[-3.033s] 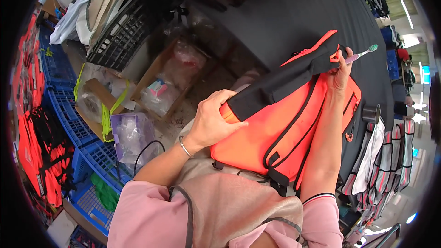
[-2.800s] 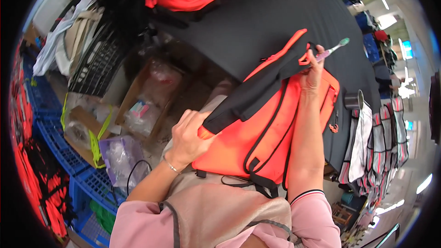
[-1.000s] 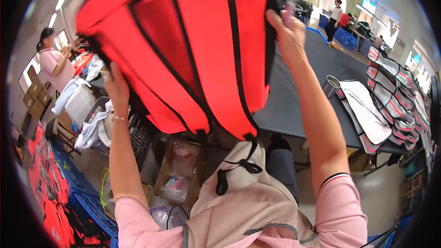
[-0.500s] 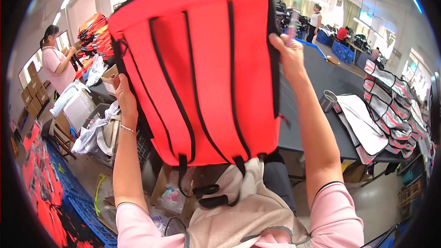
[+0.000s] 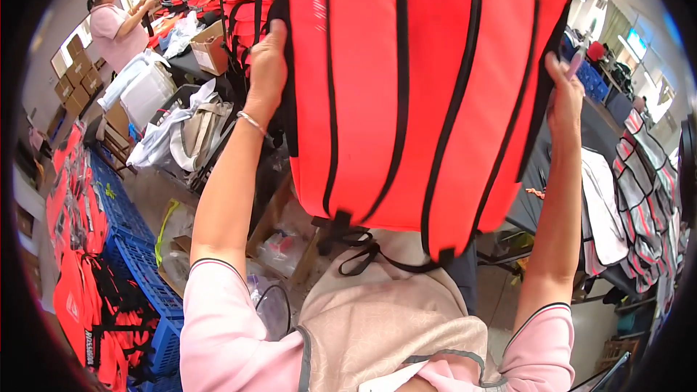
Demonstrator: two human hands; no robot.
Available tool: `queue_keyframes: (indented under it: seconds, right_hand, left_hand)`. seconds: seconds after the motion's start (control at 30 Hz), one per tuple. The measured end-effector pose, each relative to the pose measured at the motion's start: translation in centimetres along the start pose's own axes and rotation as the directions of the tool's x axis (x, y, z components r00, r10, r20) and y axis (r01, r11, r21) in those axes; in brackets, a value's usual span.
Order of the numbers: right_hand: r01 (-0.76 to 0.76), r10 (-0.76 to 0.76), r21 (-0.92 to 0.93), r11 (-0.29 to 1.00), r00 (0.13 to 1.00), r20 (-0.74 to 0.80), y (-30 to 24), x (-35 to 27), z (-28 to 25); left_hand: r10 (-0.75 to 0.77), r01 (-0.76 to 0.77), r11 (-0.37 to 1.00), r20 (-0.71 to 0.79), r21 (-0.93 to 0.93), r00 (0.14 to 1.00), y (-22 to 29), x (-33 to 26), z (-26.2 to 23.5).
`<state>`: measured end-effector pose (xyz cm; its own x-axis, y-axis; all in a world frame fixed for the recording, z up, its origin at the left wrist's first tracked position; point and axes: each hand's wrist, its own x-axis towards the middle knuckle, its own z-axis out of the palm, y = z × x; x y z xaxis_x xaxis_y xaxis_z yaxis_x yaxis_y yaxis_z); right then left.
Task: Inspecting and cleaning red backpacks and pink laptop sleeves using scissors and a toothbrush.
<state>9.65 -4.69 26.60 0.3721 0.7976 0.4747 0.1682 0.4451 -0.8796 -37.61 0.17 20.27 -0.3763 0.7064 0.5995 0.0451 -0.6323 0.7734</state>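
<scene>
The boxy, smooth-faced red backpack [image 5: 364, 101] has shifted rightward in view.

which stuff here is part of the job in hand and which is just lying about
In hand:
- backpack, red-orange, held up between left hand and right hand
- toothbrush, also in the right hand

Apparently just lying about:
- blue crates, lower left
- carton, beyond the left hand
- grey-and-white pieces, piled at right
</scene>
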Motion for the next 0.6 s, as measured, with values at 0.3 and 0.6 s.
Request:
queue_keyframes:
  seconds: [0.3,0.6]
  right_hand:
    - [0.013,-0.005,0.208,0.978,0.999,-0.039,-2.6,-6.4,-4.4]
    - [-0.277,0.192,-0.502,0.819,0.958,-0.214,15.8,-12.0,-8.3]
  left_hand:
    - [-0.369,0.412,0.9,0.254,-0.143,0.894,1.5,-3.5,4.3]
    - [0.198,-0.518,0.718,0.578,0.464,0.792,-11.0,-10.1,11.7]
